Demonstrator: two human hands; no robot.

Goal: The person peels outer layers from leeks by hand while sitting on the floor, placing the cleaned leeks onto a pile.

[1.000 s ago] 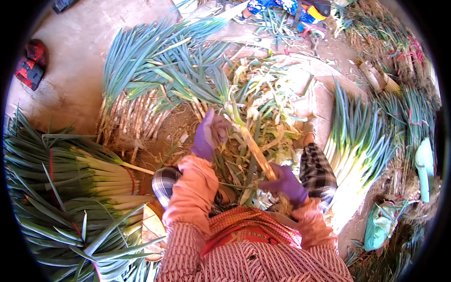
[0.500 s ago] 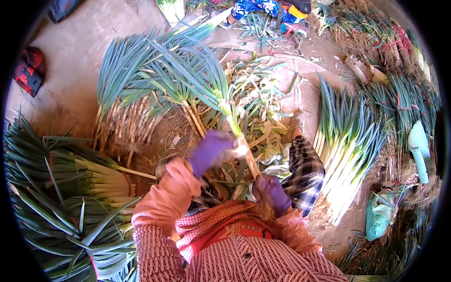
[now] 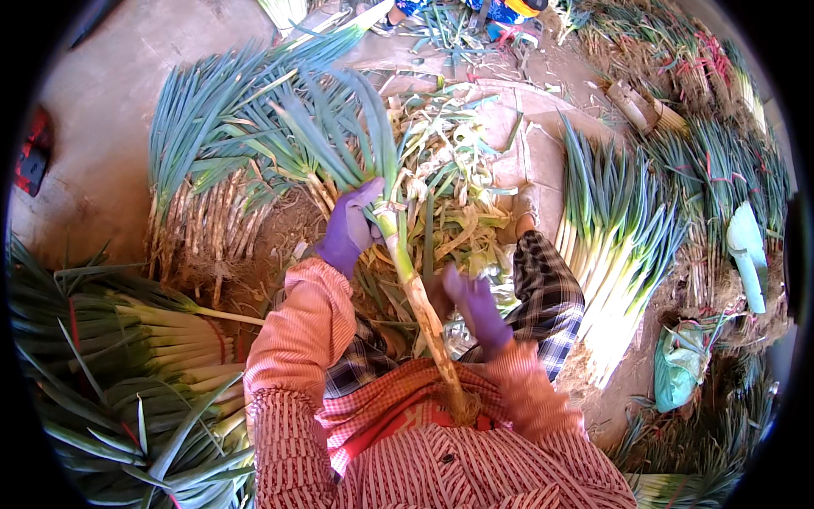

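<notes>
My left hand (image 3: 349, 227), in a purple glove, is closed around a long green onion (image 3: 421, 312) just below its leaves. The onion slants across my lap, leaves pointing away from me, its root end against my front. Along the lower stalk there is brownish outer skin; higher up it shows white and pale green. My right hand (image 3: 480, 307), also gloved in purple, is beside the stalk on its right, apart from it. Motion smears its fingers, so their grip is unclear. Beyond my hands lies a heap of stripped leaves and skins (image 3: 458, 170).
Unpeeled green onions (image 3: 208, 216) lie at the far left, and tied bundles (image 3: 178, 339) fill the near left. Cleaned white-stalked onions (image 3: 612, 263) lie right of my knee. Farther right are more bundles (image 3: 729, 178) and a green plastic bag (image 3: 678, 373). Another person's foot (image 3: 386, 24) shows at the top.
My left hand has moved up the onion and now grips below the leaves. My right hand has come off the lower stalk and risen. The root end has come into view.
</notes>
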